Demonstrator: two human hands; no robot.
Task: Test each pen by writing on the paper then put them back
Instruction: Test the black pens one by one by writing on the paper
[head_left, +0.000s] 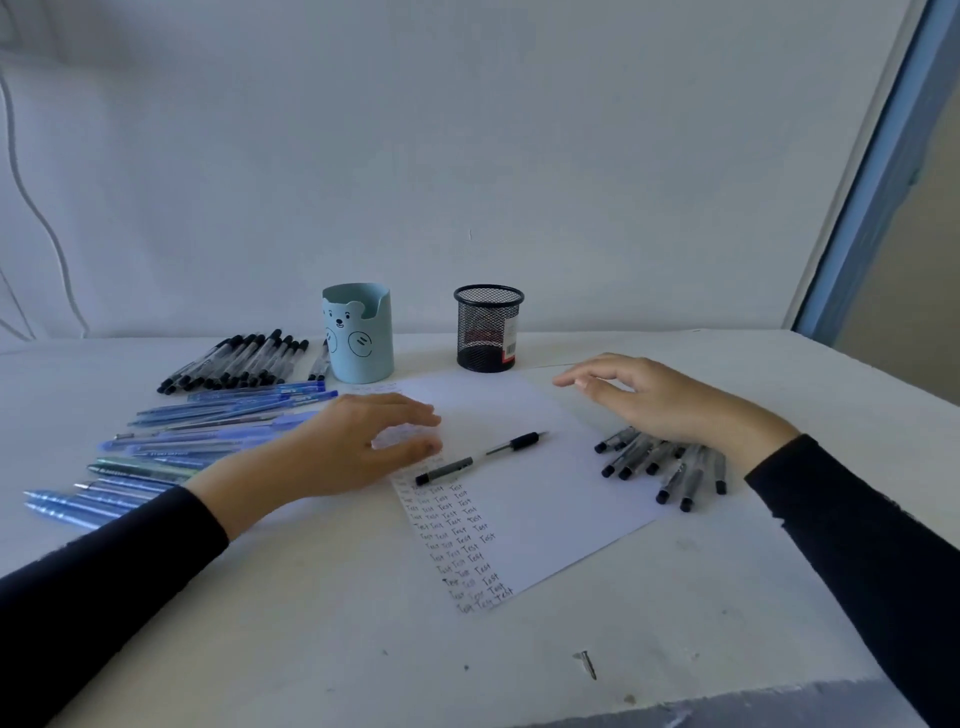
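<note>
- A black pen (480, 457) lies on the paper (545, 509), between the two hands.
- The left hand (358, 441) is over the paper's left edge, fingers loose and a bit apart, holding nothing.
- The right hand (660, 400) is above a pile of black pens (665, 467), fingers loose, holding nothing.
- On the surface (311, 597) at the left lie blue pens (208, 431) and capped black pens (239, 361).
- A blue bear cup (358, 332) and a black mesh cup (488, 327) stand behind the paper.

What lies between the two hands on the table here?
In the head view, a single black pen lies on the white paper between the left hand and right hand.
</note>
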